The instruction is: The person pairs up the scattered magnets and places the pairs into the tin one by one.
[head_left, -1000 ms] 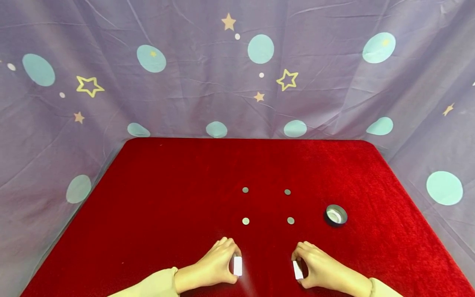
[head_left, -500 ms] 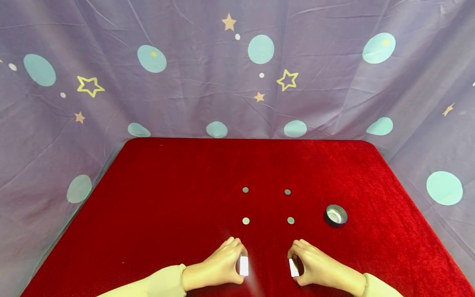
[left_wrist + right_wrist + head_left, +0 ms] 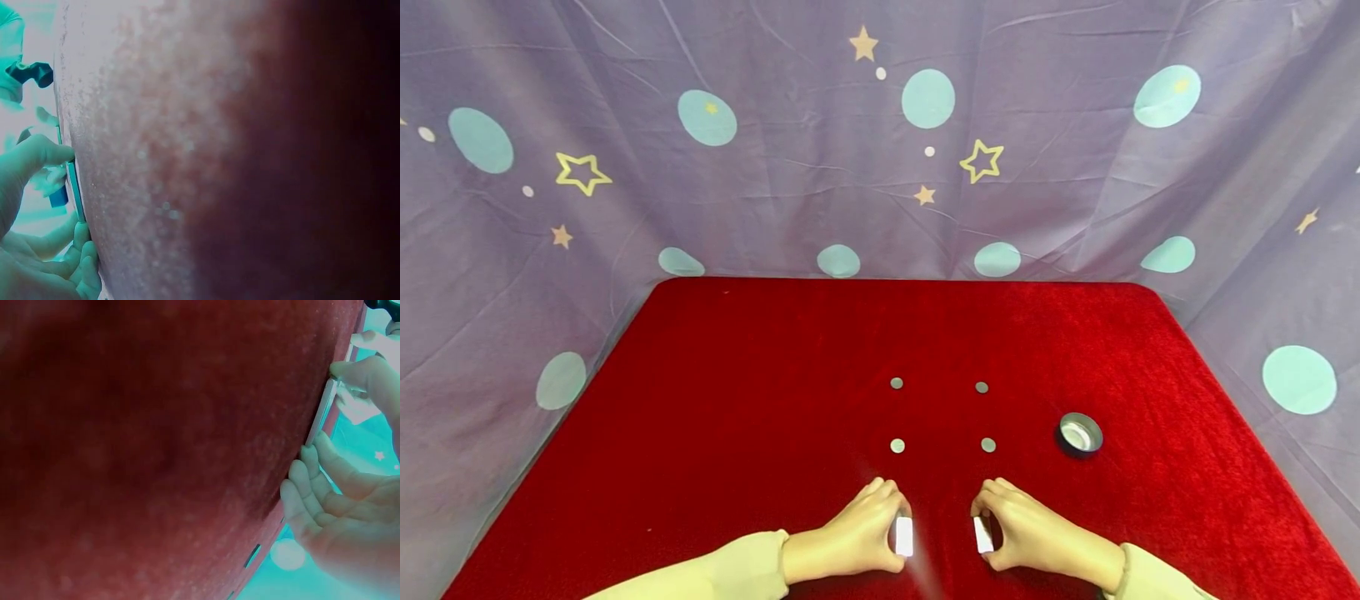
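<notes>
At the near side of the red table, my left hand [image 3: 861,533] pinches a small white rectangular piece [image 3: 904,536] by its two ends, between thumb and fingertips. Facing it across a narrow gap, my right hand [image 3: 1033,533] grips a similar white rectangular piece [image 3: 983,535] the same way. In the left wrist view the left piece [image 3: 75,190] appears edge-on as a thin bar, close to the cloth. The right wrist view shows the right piece [image 3: 322,412] also thin and flat between thumb and fingers.
Several small silvery discs, such as the near left disc [image 3: 897,446] and far right disc [image 3: 982,387], lie in a square beyond the hands. A shallow round metal dish [image 3: 1080,434] stands to their right. A patterned purple curtain [image 3: 790,167] surrounds the red table [image 3: 737,375].
Both hands have moved inward with their white pieces, narrowing the gap between them. The discs and the dish have stayed put.
</notes>
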A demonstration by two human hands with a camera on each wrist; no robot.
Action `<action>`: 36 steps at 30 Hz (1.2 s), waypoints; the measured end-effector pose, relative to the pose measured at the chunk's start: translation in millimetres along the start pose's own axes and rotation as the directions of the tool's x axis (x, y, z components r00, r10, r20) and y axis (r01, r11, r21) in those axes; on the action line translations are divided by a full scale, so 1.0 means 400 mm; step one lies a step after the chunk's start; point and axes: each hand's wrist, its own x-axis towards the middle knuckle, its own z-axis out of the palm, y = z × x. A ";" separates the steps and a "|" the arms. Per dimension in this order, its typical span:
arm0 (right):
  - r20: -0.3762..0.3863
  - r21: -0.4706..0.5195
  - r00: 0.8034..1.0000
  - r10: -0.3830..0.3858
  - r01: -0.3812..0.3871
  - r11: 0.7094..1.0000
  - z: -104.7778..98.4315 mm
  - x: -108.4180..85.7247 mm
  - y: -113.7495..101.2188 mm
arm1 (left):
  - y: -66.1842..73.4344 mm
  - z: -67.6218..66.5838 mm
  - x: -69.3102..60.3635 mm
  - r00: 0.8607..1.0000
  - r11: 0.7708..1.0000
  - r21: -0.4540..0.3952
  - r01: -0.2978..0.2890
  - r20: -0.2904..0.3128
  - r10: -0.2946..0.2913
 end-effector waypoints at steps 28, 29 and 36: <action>0.027 -0.007 1.000 0.012 -0.012 1.000 0.022 0.055 -0.039 | 0.030 0.015 0.034 0.999 0.999 0.043 0.026 0.020 -0.026; 0.032 -0.004 0.999 0.020 -0.020 1.000 0.023 0.056 -0.040 | 0.030 0.015 0.035 1.000 0.999 0.041 0.025 0.018 -0.026; 0.017 -0.022 1.000 0.025 -0.024 0.999 0.032 0.061 -0.045 | 0.034 0.017 0.038 0.999 0.999 0.006 0.038 0.036 -0.038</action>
